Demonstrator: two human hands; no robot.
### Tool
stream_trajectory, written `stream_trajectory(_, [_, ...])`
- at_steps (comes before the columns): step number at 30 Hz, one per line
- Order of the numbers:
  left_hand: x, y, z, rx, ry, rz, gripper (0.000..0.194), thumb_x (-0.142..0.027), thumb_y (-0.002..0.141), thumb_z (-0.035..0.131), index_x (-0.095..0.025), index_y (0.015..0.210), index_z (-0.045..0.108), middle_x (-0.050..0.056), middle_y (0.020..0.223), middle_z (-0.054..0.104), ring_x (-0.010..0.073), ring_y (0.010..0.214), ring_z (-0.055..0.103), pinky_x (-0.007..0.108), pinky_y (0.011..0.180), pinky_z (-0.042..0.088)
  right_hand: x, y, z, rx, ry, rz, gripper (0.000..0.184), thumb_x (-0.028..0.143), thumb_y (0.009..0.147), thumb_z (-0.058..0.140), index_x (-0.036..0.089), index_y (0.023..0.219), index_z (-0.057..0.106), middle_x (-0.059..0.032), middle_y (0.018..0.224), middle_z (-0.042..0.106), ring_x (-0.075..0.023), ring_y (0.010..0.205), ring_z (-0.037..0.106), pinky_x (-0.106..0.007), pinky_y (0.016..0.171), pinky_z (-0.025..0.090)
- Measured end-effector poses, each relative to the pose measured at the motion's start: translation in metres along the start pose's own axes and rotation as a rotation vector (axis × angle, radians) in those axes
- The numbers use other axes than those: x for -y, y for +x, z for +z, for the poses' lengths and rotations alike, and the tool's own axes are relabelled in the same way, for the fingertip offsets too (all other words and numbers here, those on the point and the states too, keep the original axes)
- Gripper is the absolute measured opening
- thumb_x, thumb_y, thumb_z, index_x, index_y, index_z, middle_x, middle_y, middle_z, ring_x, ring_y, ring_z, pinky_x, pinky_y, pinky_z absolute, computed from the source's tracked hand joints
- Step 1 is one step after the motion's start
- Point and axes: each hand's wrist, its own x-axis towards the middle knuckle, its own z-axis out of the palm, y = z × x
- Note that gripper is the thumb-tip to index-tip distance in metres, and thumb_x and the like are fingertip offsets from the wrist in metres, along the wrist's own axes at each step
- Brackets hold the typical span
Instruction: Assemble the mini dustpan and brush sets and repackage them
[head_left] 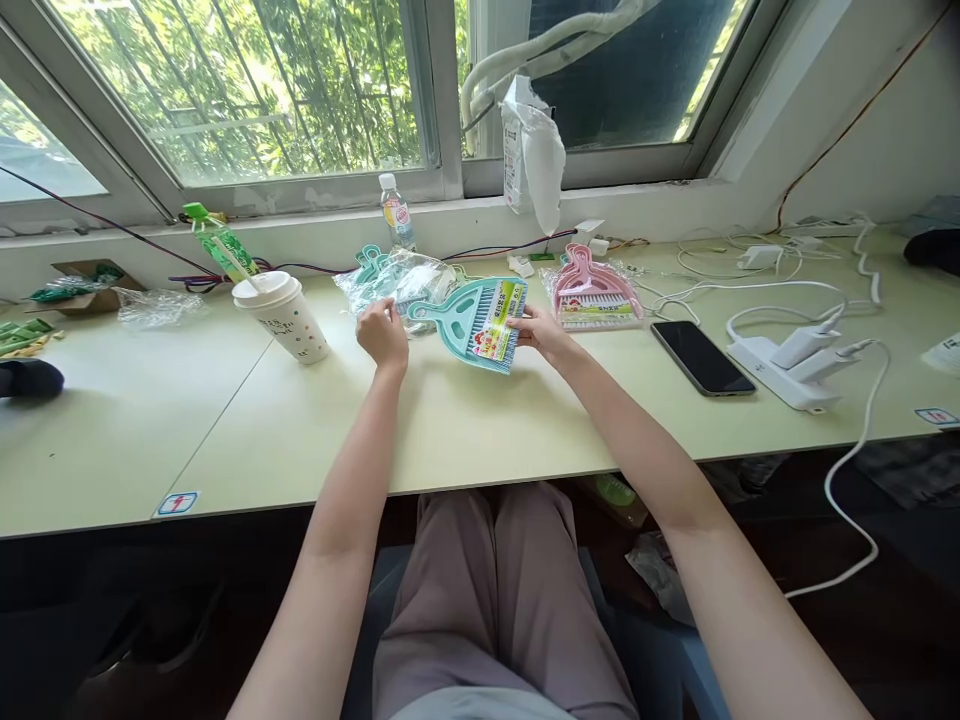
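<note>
A teal mini dustpan and brush set [469, 322] with a yellow-green label is held slightly above the desk. My right hand [544, 333] grips its wide bristle end, thumb over the label edge. The set's handle points left, toward my left hand [384, 335]. That hand is curled closed beside the handle's tip, and whatever its fingers pinch, if anything, is hidden. Just behind lies crumpled clear plastic wrapping [420, 280] with more teal pieces in it. To the right, a pink dustpan and brush set [595, 295] rests on the desk.
A white paper cup [285, 318] and a green-capped bottle [221, 245] stand left. Behind my hands is a clear bottle [397, 215]. A phone [703, 357] and a power strip [784, 372] with trailing cables lie right. The desk's front edge [487, 488] runs above my lap.
</note>
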Motion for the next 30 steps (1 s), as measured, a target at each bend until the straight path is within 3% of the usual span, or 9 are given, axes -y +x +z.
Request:
stream_trajectory(4, [-0.010, -0.008, -0.006, 0.048, -0.088, 0.104, 0.038, -0.026, 0.098, 0.040, -0.023, 0.121, 0.070, 0.012, 0.126, 0.068, 0.0297, 0.129, 0.051, 0.049, 0.119, 0.024, -0.005, -0.001, 0.004, -0.107, 0.080, -0.034, 0.018, 0.015, 0.078, 0.067, 0.021, 0.094, 0.062, -0.0013, 0.084, 0.073, -0.0157, 0.072, 0.070, -0.037, 0.080, 0.063])
stream_trajectory(9, [-0.021, -0.016, -0.010, 0.081, -0.145, 0.164, 0.039, -0.025, 0.097, 0.041, -0.028, 0.122, 0.070, 0.007, 0.125, 0.069, 0.0281, 0.131, 0.050, 0.052, 0.125, 0.008, -0.008, -0.001, 0.004, -0.267, 0.159, -0.053, 0.017, 0.012, 0.080, 0.063, 0.022, 0.093, 0.059, 0.0001, 0.086, 0.071, -0.0140, 0.074, 0.069, -0.036, 0.082, 0.063])
stream_trajectory(12, [-0.024, -0.019, -0.009, 0.092, -0.185, 0.179, 0.038, -0.026, 0.097, 0.042, -0.030, 0.121, 0.071, 0.006, 0.124, 0.069, 0.0278, 0.130, 0.050, 0.052, 0.125, 0.008, -0.007, -0.002, 0.004, -0.259, 0.158, -0.052, 0.016, 0.012, 0.081, 0.061, 0.022, 0.094, 0.059, 0.0003, 0.087, 0.072, -0.0136, 0.074, 0.069, -0.036, 0.082, 0.063])
stream_trajectory(18, [-0.034, -0.027, -0.007, 0.133, -0.253, 0.207, 0.034, -0.026, 0.098, 0.044, -0.030, 0.116, 0.073, 0.008, 0.127, 0.067, 0.0291, 0.136, 0.043, 0.059, 0.121, 0.016, -0.010, -0.003, 0.016, -0.110, 0.146, -0.062, 0.015, 0.013, 0.082, 0.064, 0.020, 0.094, 0.061, -0.0014, 0.087, 0.073, -0.0147, 0.074, 0.070, -0.037, 0.084, 0.063])
stream_trajectory(21, [-0.040, -0.031, -0.007, 0.116, -0.250, 0.197, 0.032, -0.026, 0.098, 0.047, -0.030, 0.113, 0.074, 0.007, 0.133, 0.064, 0.0292, 0.139, 0.039, 0.062, 0.120, 0.013, -0.014, -0.002, 0.022, -0.132, 0.165, -0.076, 0.016, 0.015, 0.081, 0.068, 0.020, 0.094, 0.061, -0.0012, 0.087, 0.072, -0.0148, 0.074, 0.070, -0.039, 0.085, 0.063])
stream_trajectory(26, [-0.049, -0.036, -0.007, 0.203, -0.243, 0.334, 0.029, -0.027, 0.097, 0.049, -0.033, 0.109, 0.075, 0.004, 0.142, 0.058, 0.0275, 0.142, 0.039, 0.061, 0.122, 0.009, -0.019, -0.002, 0.024, -0.172, 0.205, -0.063, 0.018, 0.017, 0.080, 0.071, 0.021, 0.093, 0.059, -0.0011, 0.087, 0.071, -0.0163, 0.078, 0.072, -0.040, 0.086, 0.063])
stream_trajectory(28, [-0.052, -0.040, -0.009, 0.184, -0.221, 0.348, 0.028, -0.032, 0.096, 0.053, -0.034, 0.116, 0.072, 0.004, 0.149, 0.051, 0.0279, 0.147, 0.032, 0.060, 0.123, 0.009, -0.019, -0.002, 0.025, -0.180, 0.222, -0.072, 0.019, 0.017, 0.080, 0.071, 0.021, 0.093, 0.058, -0.0011, 0.089, 0.071, -0.0165, 0.080, 0.072, -0.039, 0.086, 0.063])
stream_trajectory(30, [-0.055, -0.043, -0.011, 0.093, -0.192, 0.279, 0.037, -0.038, 0.095, 0.055, -0.034, 0.131, 0.063, 0.006, 0.156, 0.041, 0.0280, 0.153, 0.020, 0.058, 0.123, 0.012, -0.018, -0.003, 0.026, -0.185, 0.235, -0.089, 0.021, 0.020, 0.080, 0.073, 0.021, 0.094, 0.058, -0.0016, 0.091, 0.072, -0.0171, 0.083, 0.072, -0.039, 0.087, 0.062])
